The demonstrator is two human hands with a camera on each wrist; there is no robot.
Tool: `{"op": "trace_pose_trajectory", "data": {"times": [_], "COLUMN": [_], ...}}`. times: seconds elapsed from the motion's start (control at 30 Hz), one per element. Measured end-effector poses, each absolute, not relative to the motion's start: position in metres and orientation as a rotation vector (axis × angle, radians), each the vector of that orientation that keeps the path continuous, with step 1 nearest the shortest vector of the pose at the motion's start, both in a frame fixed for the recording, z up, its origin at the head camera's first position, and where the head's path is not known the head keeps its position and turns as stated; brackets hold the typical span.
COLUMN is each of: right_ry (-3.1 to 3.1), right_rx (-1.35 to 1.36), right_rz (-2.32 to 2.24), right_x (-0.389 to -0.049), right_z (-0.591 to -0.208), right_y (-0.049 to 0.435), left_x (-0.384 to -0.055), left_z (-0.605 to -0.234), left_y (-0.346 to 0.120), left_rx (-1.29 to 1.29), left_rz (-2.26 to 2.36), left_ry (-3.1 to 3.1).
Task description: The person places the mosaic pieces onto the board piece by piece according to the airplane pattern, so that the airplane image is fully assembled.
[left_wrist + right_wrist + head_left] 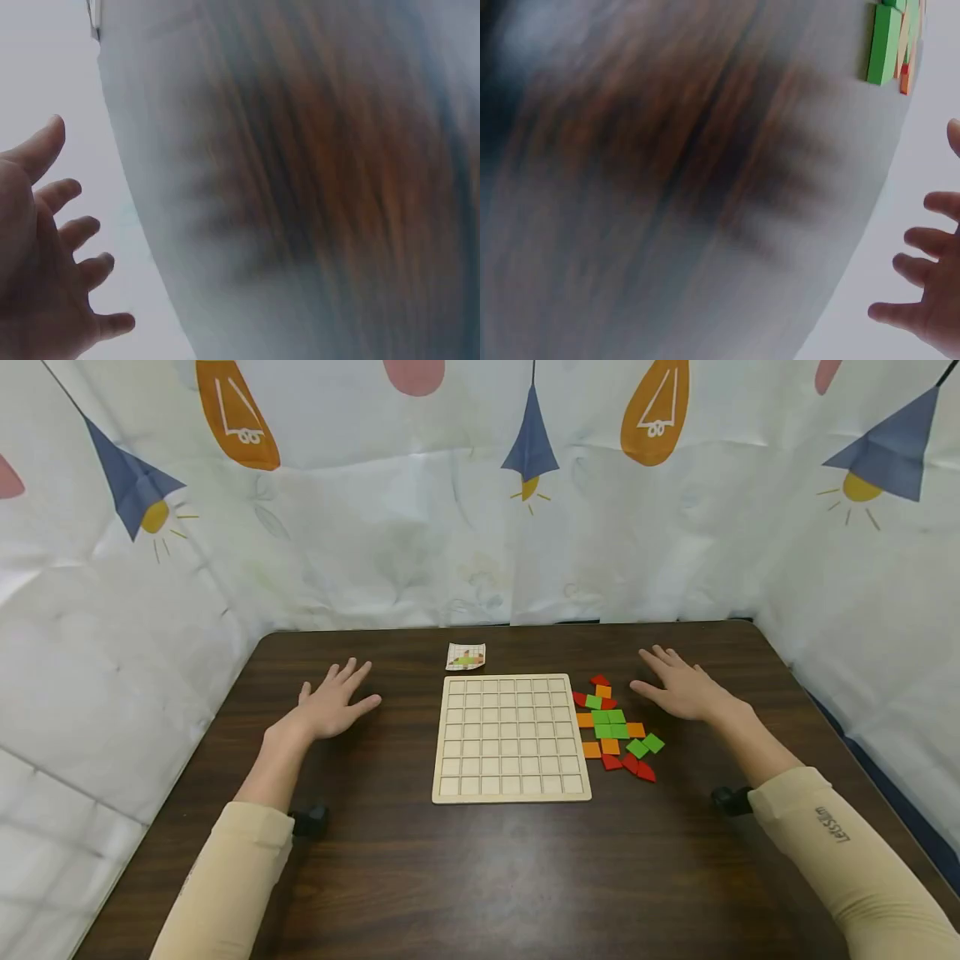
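Note:
My left hand (327, 703) is held over the table left of a pale wooden grid board (513, 739), fingers spread and nothing in it. On the other side my right hand (684, 687), also spread and holding nothing, is nearest to a group of small coloured tiles. Among them are green tiles (609, 724), orange tiles (586, 720) and red tiles (631, 763), some touching the board's right edge. The board's square cells hold no tiles. In the right wrist view a green block (884, 45) shows at the top, apart from the fingers.
A small printed card (466, 657) with a coloured pattern on a grid lies behind the board. The dark wooden table (510, 877) has rounded far corners. White patterned fabric (360, 543) hangs behind it and at both sides.

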State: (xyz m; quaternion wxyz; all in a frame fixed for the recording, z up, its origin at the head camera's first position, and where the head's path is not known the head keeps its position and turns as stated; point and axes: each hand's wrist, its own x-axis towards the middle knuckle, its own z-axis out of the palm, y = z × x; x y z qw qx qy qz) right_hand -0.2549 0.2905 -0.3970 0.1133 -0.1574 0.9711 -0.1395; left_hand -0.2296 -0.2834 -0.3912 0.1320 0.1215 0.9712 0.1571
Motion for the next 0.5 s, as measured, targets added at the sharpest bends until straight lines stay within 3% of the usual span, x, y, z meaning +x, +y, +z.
{"op": "trace_pose_trajectory", "data": {"times": [0.5], "right_ry": [2.788], "right_rx": [-0.592], "right_rz": [-0.638], "right_x": [-0.259], "right_z": [-0.404], "right_y": [0.276], "left_x": [-0.21], "left_z": [-0.389], "left_y": [-0.24], "left_rx": [0.557], "left_rz": [0.671], "left_ry": [2.651]}}
